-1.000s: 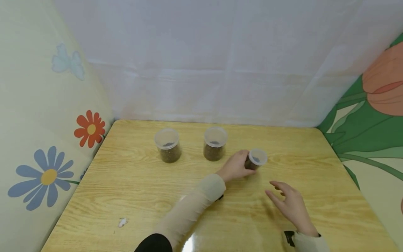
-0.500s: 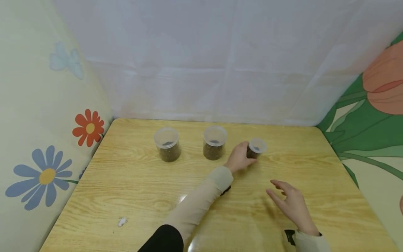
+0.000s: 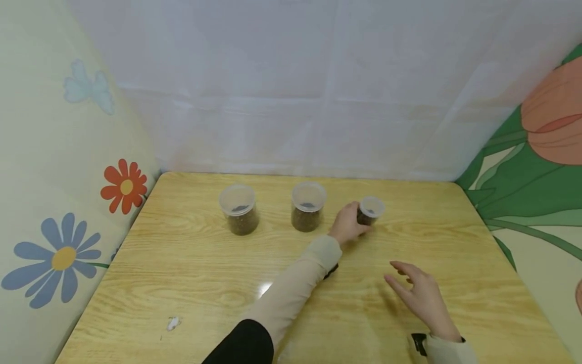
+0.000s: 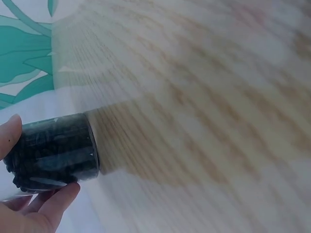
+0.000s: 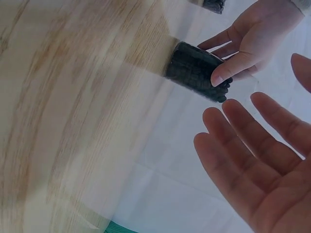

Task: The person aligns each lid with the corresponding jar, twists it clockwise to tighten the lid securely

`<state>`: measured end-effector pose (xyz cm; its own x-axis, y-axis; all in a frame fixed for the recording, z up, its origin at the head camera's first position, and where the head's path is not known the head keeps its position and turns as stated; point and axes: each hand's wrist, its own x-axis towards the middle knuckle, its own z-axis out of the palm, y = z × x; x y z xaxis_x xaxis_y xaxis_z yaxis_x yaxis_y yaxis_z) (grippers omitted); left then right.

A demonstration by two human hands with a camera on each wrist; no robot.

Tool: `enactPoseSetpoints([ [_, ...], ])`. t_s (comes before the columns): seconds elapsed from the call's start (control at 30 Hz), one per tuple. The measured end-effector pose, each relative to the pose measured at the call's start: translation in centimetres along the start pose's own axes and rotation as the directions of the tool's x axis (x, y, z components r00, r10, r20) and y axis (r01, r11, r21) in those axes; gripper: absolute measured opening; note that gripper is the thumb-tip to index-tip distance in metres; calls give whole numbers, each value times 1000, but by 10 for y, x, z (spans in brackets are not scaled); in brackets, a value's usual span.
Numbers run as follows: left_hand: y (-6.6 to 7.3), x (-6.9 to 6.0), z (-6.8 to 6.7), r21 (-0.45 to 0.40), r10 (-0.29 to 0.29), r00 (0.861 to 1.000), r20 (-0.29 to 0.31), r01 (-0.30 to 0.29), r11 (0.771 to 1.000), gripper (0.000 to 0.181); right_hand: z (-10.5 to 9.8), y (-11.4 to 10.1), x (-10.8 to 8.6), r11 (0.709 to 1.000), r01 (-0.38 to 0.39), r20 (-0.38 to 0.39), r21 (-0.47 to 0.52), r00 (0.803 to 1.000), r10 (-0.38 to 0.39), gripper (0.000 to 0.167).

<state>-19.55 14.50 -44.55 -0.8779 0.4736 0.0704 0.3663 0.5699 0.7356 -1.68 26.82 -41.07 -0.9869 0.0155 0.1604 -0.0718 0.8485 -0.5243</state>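
Observation:
My left hand (image 3: pixel 350 224) grips the side of a small clear jar (image 3: pixel 366 215) with a pale lid. Dark pieces fill much of this jar, as the left wrist view shows; thumb and fingers (image 4: pixel 60 201) lie on opposite sides of it. The jar is upright at the tabletop, its base touching or very close to it. To its left stand two wider lidded jars of dark contents, the middle jar (image 3: pixel 307 215) and the left jar (image 3: pixel 240 217). Nearer the front, my right hand (image 3: pixel 423 293) hovers over the table with fingers apart and holds nothing.
The wood-grain table (image 3: pixel 204 273) ends at a white cloth backdrop (image 3: pixel 254 121). Flower-printed panels stand at both sides. A small white mark (image 3: pixel 173 323) lies at the table's front left.
My left hand has carried the small jar back, away from me, roughly into line with the other two jars. My right hand has stayed in place.

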Motion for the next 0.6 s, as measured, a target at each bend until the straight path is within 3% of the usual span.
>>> enactPoseSetpoints([
  [0.3, -6, 11, 3, -23, -59, 995, -83, 57, 998, 58, 2, 2, -2, 999, 40, -27, 5, 999, -40, 36],
  [0.6, -17, 21, 8, -56, -59, 995, -80, 55, 997, 64, 1, 1, -4, 998, 59, -38, 8, 998, -59, 36],
])
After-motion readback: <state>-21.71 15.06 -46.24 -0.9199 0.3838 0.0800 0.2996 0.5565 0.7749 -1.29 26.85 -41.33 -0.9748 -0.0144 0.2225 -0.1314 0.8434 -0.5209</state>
